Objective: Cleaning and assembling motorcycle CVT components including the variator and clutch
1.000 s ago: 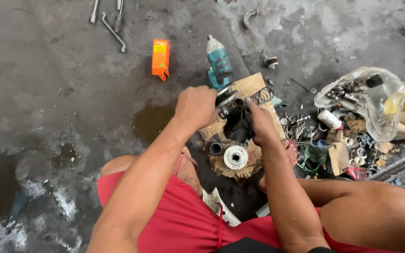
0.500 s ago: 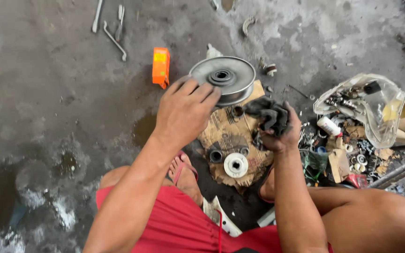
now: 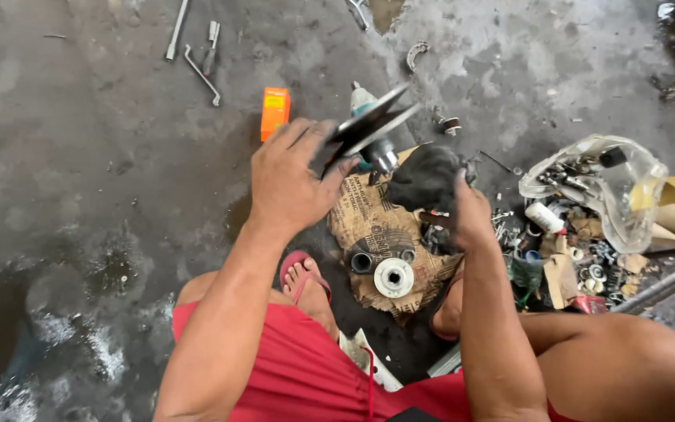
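Pulley disc [image 3: 373,125] sits tilted on edge in the gripping left hand [image 3: 294,176]; right hand [image 3: 462,207] clutches a black rag [image 3: 425,178], wiping seemingly unfinished, parts lying on cardboard [image 3: 376,227].

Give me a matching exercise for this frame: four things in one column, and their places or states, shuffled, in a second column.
Things:
1. metal pulley disc
2. dark rag
3. orange box
4. clear plastic bag of small parts

Places or states:
A. lying on the concrete floor, beyond the left hand
B. held up and tilted in the left hand
C. on the floor at the far right
D. gripped in the right hand

Pairs: 1-B, 2-D, 3-A, 4-C
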